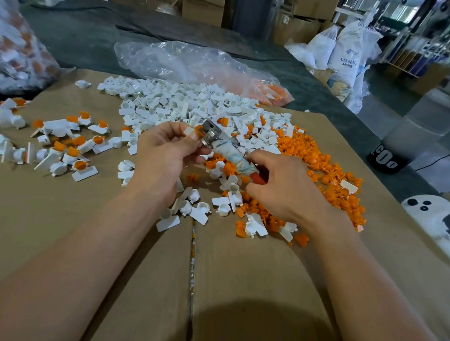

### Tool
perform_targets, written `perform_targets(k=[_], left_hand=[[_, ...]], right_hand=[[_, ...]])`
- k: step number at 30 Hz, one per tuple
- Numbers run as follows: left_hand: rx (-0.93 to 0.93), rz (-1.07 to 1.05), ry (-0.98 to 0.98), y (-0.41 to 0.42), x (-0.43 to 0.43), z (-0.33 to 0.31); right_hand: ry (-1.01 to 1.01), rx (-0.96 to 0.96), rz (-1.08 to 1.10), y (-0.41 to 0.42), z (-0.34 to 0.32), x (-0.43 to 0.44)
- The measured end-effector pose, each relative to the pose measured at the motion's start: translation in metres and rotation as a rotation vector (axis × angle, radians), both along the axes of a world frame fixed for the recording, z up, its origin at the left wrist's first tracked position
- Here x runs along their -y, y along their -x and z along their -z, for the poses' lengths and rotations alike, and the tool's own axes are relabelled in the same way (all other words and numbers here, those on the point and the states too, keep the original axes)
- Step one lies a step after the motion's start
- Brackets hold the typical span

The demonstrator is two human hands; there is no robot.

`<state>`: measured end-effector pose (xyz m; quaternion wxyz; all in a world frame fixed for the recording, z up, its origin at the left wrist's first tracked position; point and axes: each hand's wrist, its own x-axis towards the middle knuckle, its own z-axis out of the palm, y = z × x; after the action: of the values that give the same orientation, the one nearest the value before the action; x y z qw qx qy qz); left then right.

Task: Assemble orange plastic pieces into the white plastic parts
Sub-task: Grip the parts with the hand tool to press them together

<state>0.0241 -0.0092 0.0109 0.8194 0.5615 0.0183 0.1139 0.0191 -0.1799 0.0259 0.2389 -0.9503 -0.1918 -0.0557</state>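
My left hand pinches a white plastic part with an orange piece in it, held above the cardboard. My right hand grips a small hammer by its cloth-wrapped handle; the metal head touches the orange piece. A heap of white parts lies behind the hands. Loose orange pieces spread to the right. Several assembled white-and-orange parts lie to the left.
The work surface is flattened cardboard with a taped seam down the middle. A clear plastic bag holding some orange pieces lies at the back. Another filled bag stands far left. White sacks and boxes stand beyond the table.
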Motion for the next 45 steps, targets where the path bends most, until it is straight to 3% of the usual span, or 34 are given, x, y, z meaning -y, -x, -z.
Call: perform_targets(k=[19, 27, 32, 39, 43, 45], left_hand=[[-0.048, -0.013, 0.049, 0.000, -0.003, -0.002], [-0.154, 0.099, 0.274, 0.000, -0.003, -0.005], [-0.233, -0.017, 0.498, -0.005, -0.015, -0.008], [-0.169, -0.349, 0.730, -0.012, -0.046, -0.009], [-0.187, -0.438, 0.718, -0.013, -0.053, -0.008], [-0.242, -0.445, 0.549, -0.015, -0.052, -0.008]], right_hand=[[-0.002, 0.070, 0.017, -0.001, 0.006, -0.005], [0.049, 0.197, 0.229, -0.020, 0.010, 0.016], [0.149, 0.101, 0.361, -0.030, 0.014, 0.029], [0.174, 0.023, 0.424, -0.035, 0.014, 0.037], [0.183, 0.010, 0.440, -0.036, 0.014, 0.038], [0.204, -0.002, 0.442, -0.036, 0.015, 0.038]])
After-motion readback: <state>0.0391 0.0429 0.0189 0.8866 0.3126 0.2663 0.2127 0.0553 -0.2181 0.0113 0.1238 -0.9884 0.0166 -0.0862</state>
